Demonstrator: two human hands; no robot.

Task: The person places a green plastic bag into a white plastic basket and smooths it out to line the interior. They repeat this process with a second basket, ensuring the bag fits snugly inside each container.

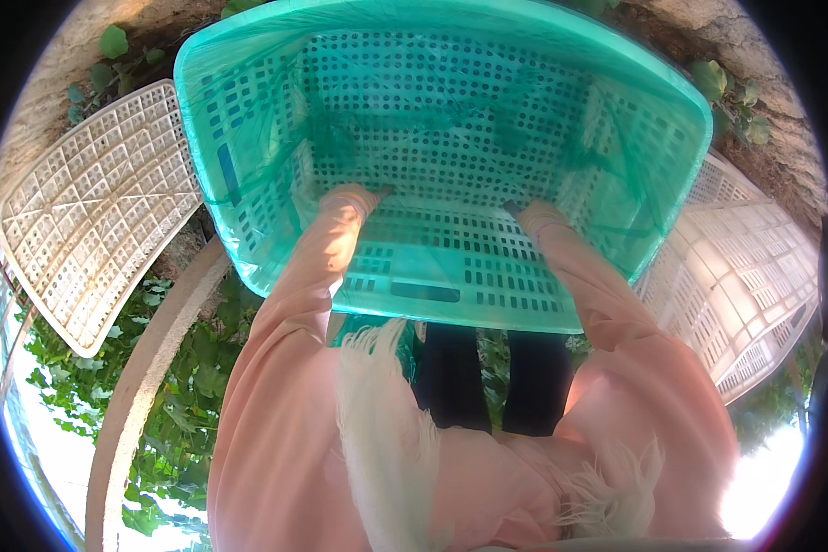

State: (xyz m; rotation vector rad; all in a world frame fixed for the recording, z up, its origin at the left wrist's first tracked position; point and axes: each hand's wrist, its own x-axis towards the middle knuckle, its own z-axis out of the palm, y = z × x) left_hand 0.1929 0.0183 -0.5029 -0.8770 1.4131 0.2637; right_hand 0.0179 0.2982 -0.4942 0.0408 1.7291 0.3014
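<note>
A large green perforated plastic basket (421, 293) fills the upper middle of the view, its open top facing me. Thin clear plastic film (248, 138) lines its inside, wrinkled along the walls and at the corners. My left hand (359, 196) and my right hand (535, 211) both reach inside over the near wall, down to where that wall meets the bottom. They look gloved, with striped cuffs and dark fingertips. Most of the fingers are hidden or pressed low on the film, so their grip is unclear. Nothing else shows inside the basket.
A pale plastic crate (103, 207) stands tilted at left, and white perforated crates (738, 276) lie at right. Behind are a rough earthen bank (786, 90) and small leafy plants (114, 43). A curved concrete edge (159, 366) runs past green foliage (193, 386).
</note>
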